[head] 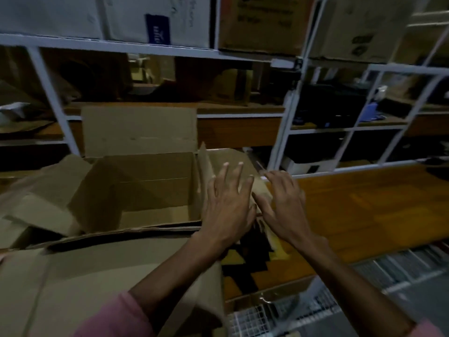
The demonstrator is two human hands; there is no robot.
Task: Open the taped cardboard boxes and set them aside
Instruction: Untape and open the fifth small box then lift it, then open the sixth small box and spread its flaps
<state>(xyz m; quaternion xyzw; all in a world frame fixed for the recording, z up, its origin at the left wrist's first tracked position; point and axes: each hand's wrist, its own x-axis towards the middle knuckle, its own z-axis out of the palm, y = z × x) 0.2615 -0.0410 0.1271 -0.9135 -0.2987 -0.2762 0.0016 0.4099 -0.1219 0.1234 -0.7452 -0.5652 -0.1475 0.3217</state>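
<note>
Left hand (228, 203) lies flat, fingers spread, on a small cardboard box (233, 159) right of the open box (136, 190); right hand (283, 203) is spread flat at its right edge. Box rests on the wooden shelf (364, 210), blurred. Best to pin one side and peel the flap along the seam.

Two bare forearms, pink sleeves (114, 319) pushed up near the elbows, no gloves

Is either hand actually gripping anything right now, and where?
Neither grips. The left hand lies with spread fingers on the open cardboard box's right-hand flap; the right hand presses flat beside it, on that flap's taped edge.
</note>
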